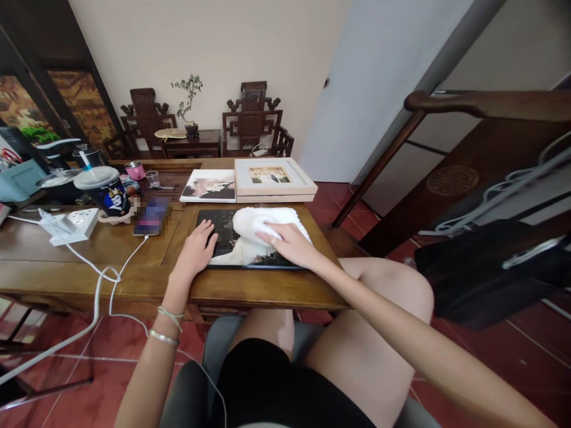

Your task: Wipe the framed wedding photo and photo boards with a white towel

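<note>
White cloth [250, 220], fluffy, bunched under the right hand [292, 242], whose fingers curl into it; it lies over the right part of a glossy dark photo panel [225, 227]. Left hand [197, 248] well apart from the right, laid flat on the panel's left edge. Panel near the front of a varnished wooden bench [263, 288]; behind it, a pale-framed picture [270, 175] beside a white-edged print [209, 184]. Lidded cup [112, 199], crown motif; any lettering unreadable from where I stand.

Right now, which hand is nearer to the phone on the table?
Left. The left hand rests on the dark photo panel, right of the phone; the right hand is farther right, holding the white cloth.
</note>
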A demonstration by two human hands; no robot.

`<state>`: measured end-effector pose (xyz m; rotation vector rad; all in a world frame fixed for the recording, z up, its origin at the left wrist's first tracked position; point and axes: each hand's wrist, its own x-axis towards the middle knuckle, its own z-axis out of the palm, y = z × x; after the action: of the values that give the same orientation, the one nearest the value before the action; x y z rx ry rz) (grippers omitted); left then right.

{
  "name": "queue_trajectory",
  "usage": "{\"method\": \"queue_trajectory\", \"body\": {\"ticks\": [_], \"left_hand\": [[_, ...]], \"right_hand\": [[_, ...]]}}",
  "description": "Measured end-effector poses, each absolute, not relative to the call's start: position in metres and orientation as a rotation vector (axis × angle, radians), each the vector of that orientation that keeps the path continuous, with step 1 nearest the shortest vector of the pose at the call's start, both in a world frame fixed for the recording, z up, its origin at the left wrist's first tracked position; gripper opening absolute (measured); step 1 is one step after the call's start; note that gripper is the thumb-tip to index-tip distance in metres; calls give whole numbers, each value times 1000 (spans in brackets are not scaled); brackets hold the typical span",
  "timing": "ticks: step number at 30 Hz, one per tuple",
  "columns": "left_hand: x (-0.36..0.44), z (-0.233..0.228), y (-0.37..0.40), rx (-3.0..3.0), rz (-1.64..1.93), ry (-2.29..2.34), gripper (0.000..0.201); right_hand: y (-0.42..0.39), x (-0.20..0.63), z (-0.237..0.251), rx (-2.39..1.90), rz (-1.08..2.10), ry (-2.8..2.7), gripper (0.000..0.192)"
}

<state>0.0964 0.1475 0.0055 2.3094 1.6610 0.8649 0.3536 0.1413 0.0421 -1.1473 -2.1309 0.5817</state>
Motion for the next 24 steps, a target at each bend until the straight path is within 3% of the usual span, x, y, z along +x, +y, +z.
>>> {"method": "queue_trajectory", "body": {"ticks": [4,12,19,24], "left_hand": [[94,4,149,2361,825,1685,47],[92,5,150,2380,859,1651,47],[93,6,150,2347,871,1640,45],[92,6,150,2348,871,1634,46]], "right_hand": [[189,313,47,-1174,728,-1910,38],[223,248,54,-1053,783,-2045,36],[216,326,44,-1154,765,-1972,47],[214,384,38,-1270,634,-1912,45]]}}
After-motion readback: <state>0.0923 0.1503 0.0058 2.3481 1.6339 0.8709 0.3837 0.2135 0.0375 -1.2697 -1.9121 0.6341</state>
